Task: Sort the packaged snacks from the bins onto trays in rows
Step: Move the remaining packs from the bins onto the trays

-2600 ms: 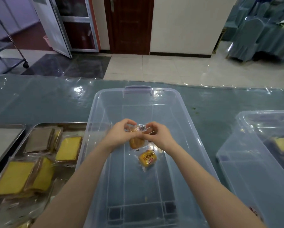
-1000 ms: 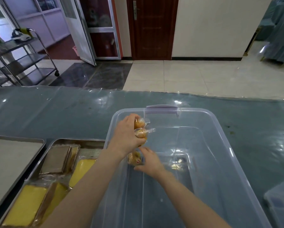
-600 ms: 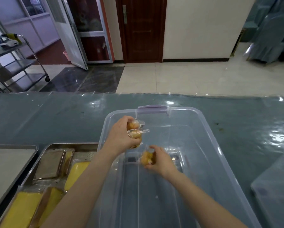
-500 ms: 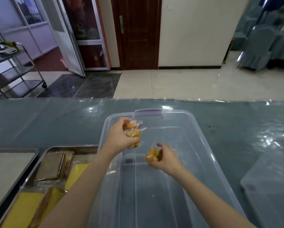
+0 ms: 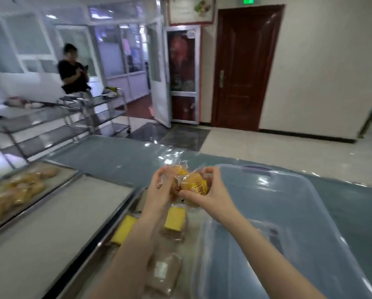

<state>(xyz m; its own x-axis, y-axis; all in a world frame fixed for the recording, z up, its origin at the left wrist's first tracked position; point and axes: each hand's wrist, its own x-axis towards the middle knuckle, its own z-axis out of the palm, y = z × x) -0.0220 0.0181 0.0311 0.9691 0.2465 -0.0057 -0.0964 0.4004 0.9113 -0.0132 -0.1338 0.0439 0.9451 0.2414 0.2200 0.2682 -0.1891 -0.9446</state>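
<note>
Both hands are raised together above the gap between the clear plastic bin (image 5: 310, 212) and the nearest metal tray (image 5: 137, 197). My left hand (image 5: 159, 188) grips small wrapped golden cakes (image 5: 179, 171). My right hand (image 5: 208, 193) holds another wrapped round cake (image 5: 194, 184) with a yellow and red label, pressed against the ones in the left hand. The nearest tray holds yellow sponge slices (image 5: 174, 219) and brown wrapped slices (image 5: 163, 270). An empty-looking tray (image 5: 57, 225) lies further left. A far-left tray (image 5: 68, 169) carries several golden cakes (image 5: 12, 190).
The table wears a teal cover under shiny clear plastic (image 5: 120, 156). Steel trolleys (image 5: 73, 117) stand beyond the table's left side, and a person in black (image 5: 73, 72) stands behind them. A dark wooden door (image 5: 243, 70) is at the back.
The view swung left and up. Both hands left the bin and came together over the tray side; my right hand brought its cake up against the cakes in my left hand.
</note>
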